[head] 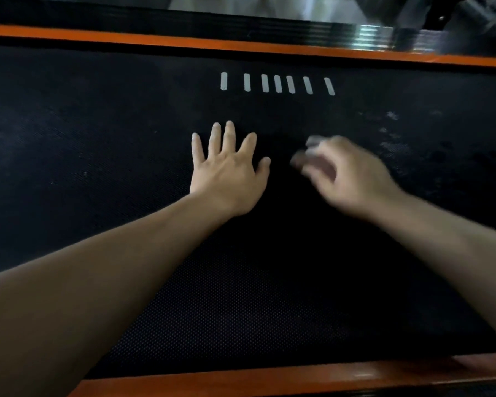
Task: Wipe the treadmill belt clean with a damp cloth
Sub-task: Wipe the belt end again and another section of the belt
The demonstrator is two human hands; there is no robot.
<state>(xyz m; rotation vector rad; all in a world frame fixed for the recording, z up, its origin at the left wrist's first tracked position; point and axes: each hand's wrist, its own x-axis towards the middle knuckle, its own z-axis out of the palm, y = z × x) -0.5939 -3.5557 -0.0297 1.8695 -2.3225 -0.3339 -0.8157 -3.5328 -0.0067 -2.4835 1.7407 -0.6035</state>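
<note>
Treadmill belt [98, 138] fills almost the whole view, running L to R: black, fine dotted weave, matte, darkest in the middle btwn the arms. It looks dusty; pale scuffs and specks [390, 133] sit on the R side, a few faint ones on the L.

2 orange side rails [155, 40] border it, 1 along the far edge and 1 along the near edge at the bottom. A black ribbed strip [184, 21] lies beyond the far rail.

2 bare forearms come in from the bottom corners, 1 hand each.

Left hand [229, 173]: palm down flat on the belt near centre, all 5 fingers straight and spread wide, holding nothing.

Right hand [347, 173]: just beside the left and apart from it, over the belt, badly blurred. Its fingers look bent, w/ a pale grey smear at the tips. Can't tell if that's cloth or just blur, so can't tell what it grips, if anything, or whether it touches the belt.

7 short white dash marks [278, 83] sit in 1 row on the belt, past the fingertips near the far rail, w/ the middle ones closer together.
</note>
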